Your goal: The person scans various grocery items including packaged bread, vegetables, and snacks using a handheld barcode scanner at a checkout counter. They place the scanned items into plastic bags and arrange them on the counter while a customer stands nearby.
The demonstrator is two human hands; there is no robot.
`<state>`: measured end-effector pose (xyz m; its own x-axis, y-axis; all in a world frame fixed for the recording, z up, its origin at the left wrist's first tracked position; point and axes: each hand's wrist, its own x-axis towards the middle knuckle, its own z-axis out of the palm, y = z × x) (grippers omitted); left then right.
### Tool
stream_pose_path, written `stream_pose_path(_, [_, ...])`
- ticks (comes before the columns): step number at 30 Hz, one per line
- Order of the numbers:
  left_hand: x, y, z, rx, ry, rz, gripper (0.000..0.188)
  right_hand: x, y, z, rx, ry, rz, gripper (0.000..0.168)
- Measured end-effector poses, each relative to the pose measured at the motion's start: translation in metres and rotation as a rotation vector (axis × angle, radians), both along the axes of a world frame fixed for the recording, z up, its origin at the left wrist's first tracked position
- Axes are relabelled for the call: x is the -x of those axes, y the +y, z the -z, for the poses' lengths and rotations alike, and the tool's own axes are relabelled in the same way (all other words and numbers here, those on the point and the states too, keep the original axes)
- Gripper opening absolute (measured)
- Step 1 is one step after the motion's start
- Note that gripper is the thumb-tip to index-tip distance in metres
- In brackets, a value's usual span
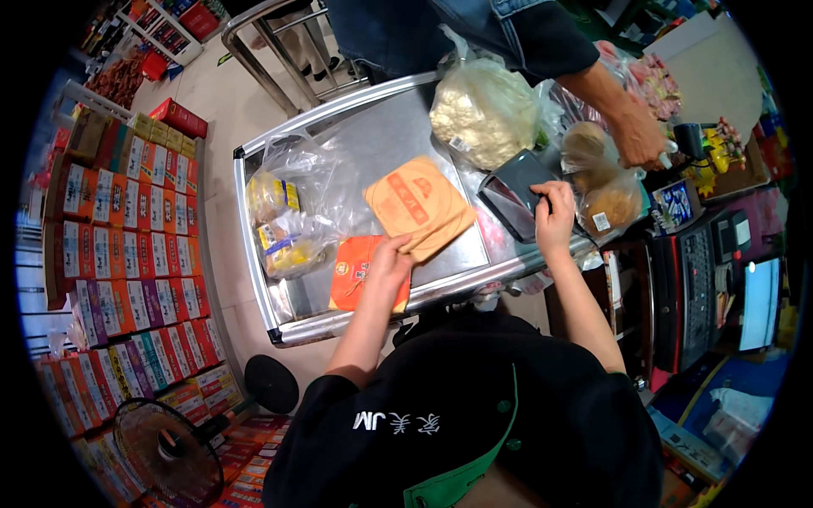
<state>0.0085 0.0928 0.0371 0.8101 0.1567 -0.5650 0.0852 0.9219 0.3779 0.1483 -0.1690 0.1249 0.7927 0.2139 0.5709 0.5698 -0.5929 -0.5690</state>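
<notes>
My left hand [389, 261] grips the near corner of an orange-brown flat package [419, 206] with printing on it, above the metal counter [375, 143]. Beneath that hand lies a flat red package [353, 270]. My right hand [554, 213] touches the edge of a dark, glossy flat-topped device [519, 193], its fingers bent. Beyond the device stands a clear bag of pale cauliflower [479, 120]. To its right are bags with round brown items [606, 197]. At the counter's left end, a clear plastic bag holds yellow packs [276, 209].
Across the counter, another person's arm [597, 89] reaches toward a small black device on a stand [689, 141]. A metal railing [254, 57] stands behind. Stacked cartons [140, 247] and a fan [168, 444] are at left; a keyboard [695, 286] and lit screen [759, 305] at right.
</notes>
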Motion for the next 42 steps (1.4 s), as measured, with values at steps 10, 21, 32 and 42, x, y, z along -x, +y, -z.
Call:
stream_pose_path(10, [-0.024,-0.075,0.004,-0.099,0.069,0.428,0.016,0.001,-0.001,0.002,0.004,0.034,0.000,0.018])
stream_pose_path(21, [-0.027,0.040,-0.012,-1.119,0.290,0.127,0.029,0.002,-0.003,0.003,0.007,0.010,0.001,0.019])
stream_pose_path(32, [-0.051,0.049,-0.008,-0.512,0.059,0.443,0.043,0.002,-0.003,0.002,0.006,-0.007,0.003,0.021])
stream_pose_path(42, [-0.012,0.016,-0.071,-0.323,-0.210,0.288,0.053,0.001,-0.003,0.004,-0.009,-0.014,0.012,0.020])
